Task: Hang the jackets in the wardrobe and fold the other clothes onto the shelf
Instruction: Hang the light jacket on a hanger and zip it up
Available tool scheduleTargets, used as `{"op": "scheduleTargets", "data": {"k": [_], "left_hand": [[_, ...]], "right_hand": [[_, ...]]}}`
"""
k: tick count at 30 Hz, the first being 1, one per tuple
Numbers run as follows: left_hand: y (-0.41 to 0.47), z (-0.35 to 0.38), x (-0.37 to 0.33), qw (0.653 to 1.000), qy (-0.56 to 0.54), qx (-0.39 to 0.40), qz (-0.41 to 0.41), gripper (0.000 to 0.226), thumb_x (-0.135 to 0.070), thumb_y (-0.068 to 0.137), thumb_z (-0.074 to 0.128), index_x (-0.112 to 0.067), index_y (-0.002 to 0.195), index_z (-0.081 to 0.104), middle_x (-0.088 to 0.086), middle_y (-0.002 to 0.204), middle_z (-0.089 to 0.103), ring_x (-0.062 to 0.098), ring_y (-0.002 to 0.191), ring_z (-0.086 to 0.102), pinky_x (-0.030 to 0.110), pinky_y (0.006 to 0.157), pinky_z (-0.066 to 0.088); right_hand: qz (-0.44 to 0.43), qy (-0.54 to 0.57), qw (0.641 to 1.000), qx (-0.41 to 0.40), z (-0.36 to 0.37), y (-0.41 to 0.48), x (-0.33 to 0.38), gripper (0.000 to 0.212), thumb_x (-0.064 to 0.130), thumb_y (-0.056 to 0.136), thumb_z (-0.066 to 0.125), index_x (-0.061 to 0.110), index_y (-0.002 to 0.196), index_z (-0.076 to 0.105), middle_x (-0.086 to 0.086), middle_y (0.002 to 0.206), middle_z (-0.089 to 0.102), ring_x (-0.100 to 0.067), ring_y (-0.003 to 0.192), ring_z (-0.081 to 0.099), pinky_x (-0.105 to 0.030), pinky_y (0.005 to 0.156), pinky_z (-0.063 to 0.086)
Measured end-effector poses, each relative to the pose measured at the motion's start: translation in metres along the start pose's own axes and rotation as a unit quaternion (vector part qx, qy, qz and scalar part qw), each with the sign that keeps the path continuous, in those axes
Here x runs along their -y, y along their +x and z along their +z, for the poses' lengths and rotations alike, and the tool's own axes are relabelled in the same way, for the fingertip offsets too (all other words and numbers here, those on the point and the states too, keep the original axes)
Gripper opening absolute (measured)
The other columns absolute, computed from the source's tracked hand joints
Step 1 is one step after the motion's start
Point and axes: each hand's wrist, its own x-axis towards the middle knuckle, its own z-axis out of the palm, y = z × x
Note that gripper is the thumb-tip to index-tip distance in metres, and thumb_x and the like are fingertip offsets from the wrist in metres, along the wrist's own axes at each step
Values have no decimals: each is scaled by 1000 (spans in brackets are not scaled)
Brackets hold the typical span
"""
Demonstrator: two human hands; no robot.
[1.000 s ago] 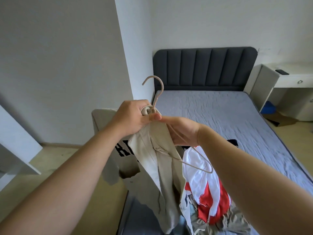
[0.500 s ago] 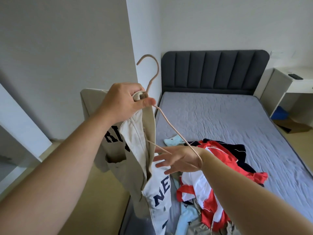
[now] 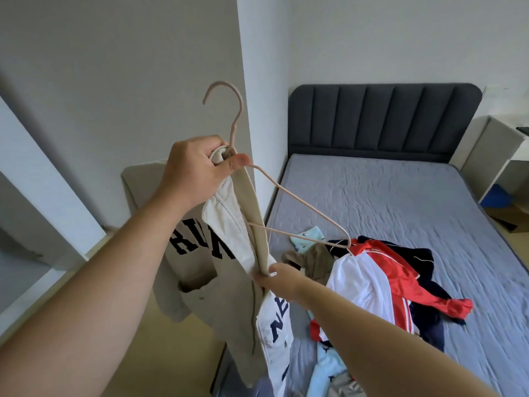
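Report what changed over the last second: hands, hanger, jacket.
The right hand left the neck of the hanger, dropped, and now pinches the jacket lower down on its front edge. The left hand lifted both higher. Unchanged: its grip on hanger neck and collar; the clothes pile on the bed.

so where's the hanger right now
Head view, centre-left: the hanger is held up in the grip of the left hand along with the beige jacket, its bare arm jutting right above the clothes pile on the bed.

Left hand (image 3: pixel 197 167) and right hand (image 3: pixel 283 282): bare. Left forearm (image 3: pixel 114 267), from 8 o'clock, and right forearm (image 3: pixel 386 333), from 4 o'clock: bare to frame edge.
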Motion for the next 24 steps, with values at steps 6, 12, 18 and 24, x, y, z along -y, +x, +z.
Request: {"op": "scheduleTargets", "data": {"k": [6, 12, 18, 24], "left_hand": [[-17, -30, 57, 995, 58, -7, -83, 49, -62, 81, 69, -18, 63, 57, -7, 53, 54, 1, 55, 48, 13, 49, 32], [-47, -51, 113, 975, 105, 51, -189, 46, -68, 73, 72, -23, 64, 64, -16, 60, 62, 3, 60, 55, 15, 47, 36], [-66, -60, 126, 964, 157, 27, -214, 55, -69, 75, 70, -17, 61, 58, -1, 50, 56, 21, 55, 54, 31, 51, 42], [-82, -53, 113, 939, 267, -2, -216, 62, -79, 80, 55, -18, 72, 60, 2, 62, 61, 32, 64, 58, 31, 53, 43]], "right_hand": [[31, 106, 984, -141, -35, 15, 6, 29, 36, 100, 51, 19, 78, 58, 0, 74, 55, -15, 66, 52, -23, 58, 40], [-25, 37, 947, -319, -75, 24, 68, 47, 39, 96, 46, 15, 55, 43, 2, 50, 43, -17, 46, 39, -23, 42, 26], [-77, -25, 953, -293, -70, 22, 145, 26, 27, 89, 50, 11, 70, 42, -2, 66, 41, -21, 59, 35, -27, 53, 30], [-146, -38, 955, -256, -28, -2, 212, 34, 37, 75, 54, 15, 55, 38, 4, 51, 37, -20, 45, 36, -21, 41, 25]]}}
